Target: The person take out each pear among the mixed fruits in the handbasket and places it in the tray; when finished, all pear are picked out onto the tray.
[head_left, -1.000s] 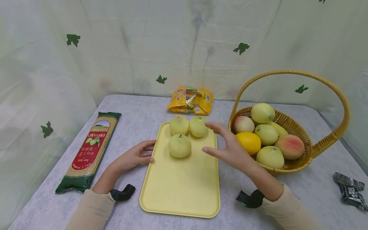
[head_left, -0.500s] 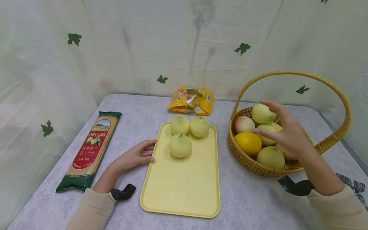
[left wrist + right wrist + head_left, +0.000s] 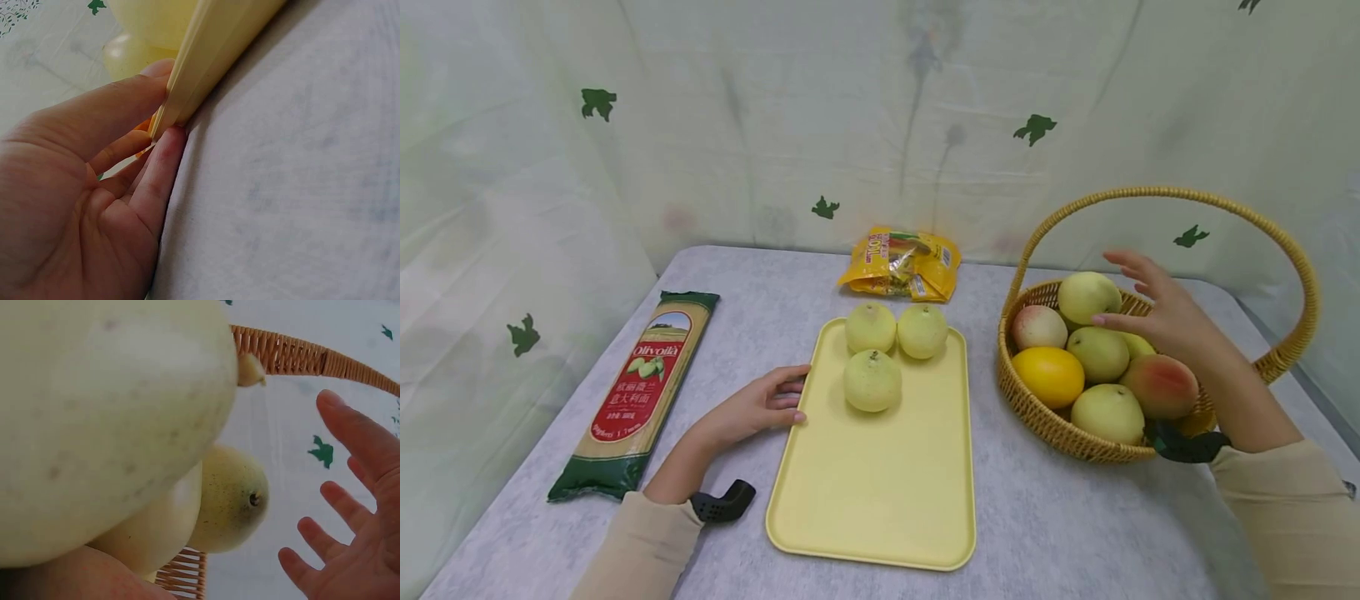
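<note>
The top pale fruit [image 3: 1086,296] lies in the wicker basket [image 3: 1052,437], to the right of the tray [image 3: 872,492]. The right hand [image 3: 1180,321] is just beside it, fingers and thumb spread wide with nothing between them; the right wrist view shows a gap, though contact at the thumb tip is hard to judge from above.

The work looks partway along. Three pale round fruits [image 3: 872,381] sit at the tray's far end, two behind and one in front, while the tray's near part is bare. To the tray's right, the basket holds a mixed heap (among it a yellow fruit [image 3: 1048,377] and a blushed peach [image 3: 1161,387]), so the top pale fruit, within reach but not held, counts as undone.

At the tray's left rim, the left hand [image 3: 752,407] pinches the edge, thumb over it and fingers below, apparently steadying it. Left of the tray lies a spaghetti packet [image 3: 638,387]; beyond its far end, a yellow bag [image 3: 900,262].
</note>
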A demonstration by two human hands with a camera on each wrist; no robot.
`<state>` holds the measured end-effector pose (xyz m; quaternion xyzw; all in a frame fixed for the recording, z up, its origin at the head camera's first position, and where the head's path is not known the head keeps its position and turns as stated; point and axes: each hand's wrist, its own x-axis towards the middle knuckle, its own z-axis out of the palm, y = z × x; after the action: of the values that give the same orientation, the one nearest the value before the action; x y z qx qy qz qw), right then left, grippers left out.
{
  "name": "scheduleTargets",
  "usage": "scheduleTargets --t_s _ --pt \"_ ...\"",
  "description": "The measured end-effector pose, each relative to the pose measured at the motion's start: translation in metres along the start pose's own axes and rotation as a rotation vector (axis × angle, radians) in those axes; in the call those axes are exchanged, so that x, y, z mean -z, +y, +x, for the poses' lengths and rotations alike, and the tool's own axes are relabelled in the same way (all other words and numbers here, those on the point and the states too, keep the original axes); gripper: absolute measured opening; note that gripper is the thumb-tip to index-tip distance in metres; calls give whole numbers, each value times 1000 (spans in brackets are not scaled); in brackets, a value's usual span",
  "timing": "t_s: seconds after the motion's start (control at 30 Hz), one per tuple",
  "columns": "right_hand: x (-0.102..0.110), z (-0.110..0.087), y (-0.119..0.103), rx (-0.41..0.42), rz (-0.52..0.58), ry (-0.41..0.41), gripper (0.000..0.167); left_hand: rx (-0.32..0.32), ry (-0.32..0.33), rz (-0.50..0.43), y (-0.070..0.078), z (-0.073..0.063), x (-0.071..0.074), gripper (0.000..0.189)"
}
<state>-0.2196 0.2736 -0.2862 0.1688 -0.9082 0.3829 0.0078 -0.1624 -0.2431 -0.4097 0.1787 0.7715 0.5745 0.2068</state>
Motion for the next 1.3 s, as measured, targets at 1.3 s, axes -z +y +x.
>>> scheduleTargets --t_s 1.3 --pt "-17 21 43 145 21 -108 65 -8 -2 5 2 0 -1 72"
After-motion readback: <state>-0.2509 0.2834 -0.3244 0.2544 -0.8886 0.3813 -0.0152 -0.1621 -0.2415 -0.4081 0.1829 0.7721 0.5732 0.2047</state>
